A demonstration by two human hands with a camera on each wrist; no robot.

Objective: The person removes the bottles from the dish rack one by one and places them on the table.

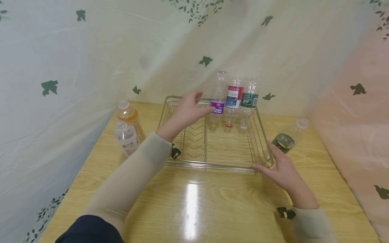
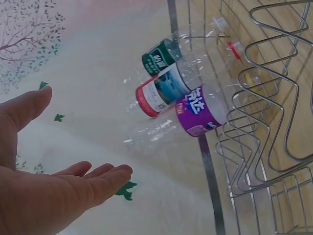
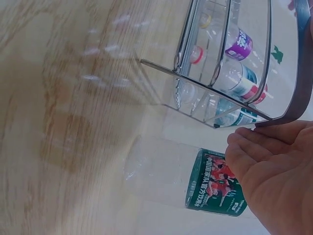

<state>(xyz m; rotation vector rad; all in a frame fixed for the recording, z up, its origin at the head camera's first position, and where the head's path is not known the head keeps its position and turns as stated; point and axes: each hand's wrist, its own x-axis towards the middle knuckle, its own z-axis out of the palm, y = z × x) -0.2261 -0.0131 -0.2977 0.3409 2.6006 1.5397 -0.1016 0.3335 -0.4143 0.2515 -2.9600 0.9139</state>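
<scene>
A wire dish rack [image 1: 212,166] stands on the table. Inside it, at the back right, three clear bottles lean cap-down: one with a purple label [image 1: 217,107], one with a red and blue label [image 1: 234,97], one with a green label [image 1: 250,100]. My left hand [image 1: 188,113] hovers over the rack's back left, thumb and fingers spread, holding nothing; in the left wrist view a gap separates it from the purple-label bottle [image 2: 199,111]. My right hand [image 1: 282,170] touches the rack's front right corner, thumb by the front rim, its fingers [image 3: 259,147] nearly straight along the side.
Right of the rack, a green-labelled clear bottle [image 1: 284,141] stands on the table, close to my right fingers. On the left stand an orange drink bottle [image 1: 133,119] and a clear bottle with a pale label [image 1: 127,140]. A patterned curtain [image 1: 170,50] hangs behind.
</scene>
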